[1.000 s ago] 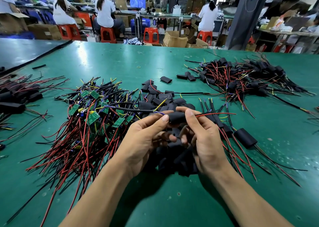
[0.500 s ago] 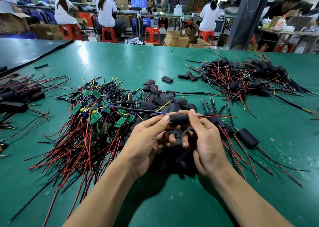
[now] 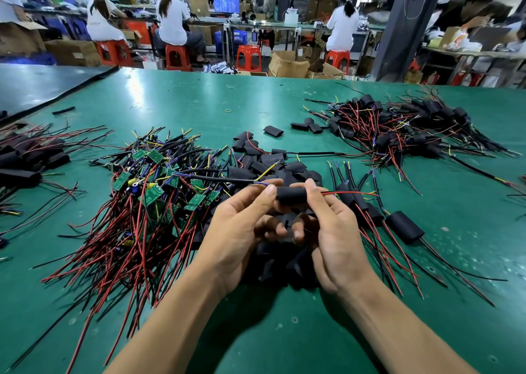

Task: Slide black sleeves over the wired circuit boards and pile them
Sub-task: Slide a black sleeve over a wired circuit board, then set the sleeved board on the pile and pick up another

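A black sleeve (image 3: 290, 194) is held level above the table between both hands, with red wires leaving its right end and black, blue and yellow wires leaving its left end. My left hand (image 3: 242, 225) pinches its left end with thumb and fingers. My right hand (image 3: 330, 231) pinches its right end. The board inside is hidden. Under the hands lies a heap of empty black sleeves (image 3: 273, 163). To the left lies a tangle of bare green circuit boards (image 3: 153, 185) with red and black wires. A few sleeved boards (image 3: 404, 227) lie to the right.
A big pile of sleeved boards (image 3: 398, 126) sits at the back right of the green table (image 3: 185, 103). More sleeved pieces (image 3: 25, 157) lie at the left edge. Loose sleeves (image 3: 273, 131) lie mid-table. People sit on red stools at benches beyond the table.
The sleeve has slid further along the wires and now lies level between my fingertips. Both hands have lifted slightly.
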`<state>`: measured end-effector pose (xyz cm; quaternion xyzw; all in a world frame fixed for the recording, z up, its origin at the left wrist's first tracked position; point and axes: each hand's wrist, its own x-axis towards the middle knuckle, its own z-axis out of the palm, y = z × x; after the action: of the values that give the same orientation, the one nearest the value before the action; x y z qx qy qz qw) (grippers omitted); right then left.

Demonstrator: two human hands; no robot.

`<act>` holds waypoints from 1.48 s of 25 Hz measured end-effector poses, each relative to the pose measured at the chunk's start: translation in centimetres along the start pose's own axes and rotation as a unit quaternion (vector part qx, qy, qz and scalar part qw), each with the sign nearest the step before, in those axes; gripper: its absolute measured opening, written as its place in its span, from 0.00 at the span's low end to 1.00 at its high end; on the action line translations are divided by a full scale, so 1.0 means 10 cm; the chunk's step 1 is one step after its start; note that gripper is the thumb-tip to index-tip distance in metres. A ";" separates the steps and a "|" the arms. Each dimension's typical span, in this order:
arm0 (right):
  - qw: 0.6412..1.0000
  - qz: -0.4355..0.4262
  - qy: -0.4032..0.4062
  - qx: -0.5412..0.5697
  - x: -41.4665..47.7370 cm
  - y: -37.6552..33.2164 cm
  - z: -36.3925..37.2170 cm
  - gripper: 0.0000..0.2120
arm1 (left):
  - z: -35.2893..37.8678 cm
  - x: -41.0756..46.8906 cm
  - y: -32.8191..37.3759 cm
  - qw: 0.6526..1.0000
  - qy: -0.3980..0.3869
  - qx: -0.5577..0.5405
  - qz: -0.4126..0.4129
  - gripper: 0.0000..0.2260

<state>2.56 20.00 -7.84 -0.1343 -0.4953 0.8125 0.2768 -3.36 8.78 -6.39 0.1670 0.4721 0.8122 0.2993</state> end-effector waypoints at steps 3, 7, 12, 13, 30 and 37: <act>0.999 0.024 -0.011 0.018 0.01 -0.03 -0.01 0.17 | 0.00 -0.02 0.02 1.000 -0.012 0.025 -0.001 0.13; 0.996 0.017 -0.085 0.027 -0.01 -0.02 -0.03 0.14 | 0.02 0.00 0.01 0.997 0.056 0.042 -0.017 0.19; 0.993 -0.044 -0.050 -0.095 0.02 0.02 -0.08 0.06 | -0.03 0.03 0.00 0.995 0.065 0.059 -0.053 0.18; 0.993 -0.047 -0.043 -0.095 0.03 0.02 -0.08 0.06 | -0.04 0.02 0.00 0.996 0.047 0.050 -0.061 0.15; 0.992 -0.076 -0.006 -0.097 0.05 0.03 -0.11 0.04 | -0.04 0.00 -0.01 0.997 0.012 0.041 -0.062 0.04; 0.956 -0.171 0.009 -0.238 0.03 -0.01 -0.19 0.03 | -0.02 -0.02 -0.09 0.959 0.141 0.237 0.060 0.08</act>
<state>3.22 21.61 -8.66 -0.1165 -0.6876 0.6101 0.3762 -3.00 8.85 -7.21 0.1448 0.6773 0.7091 0.1323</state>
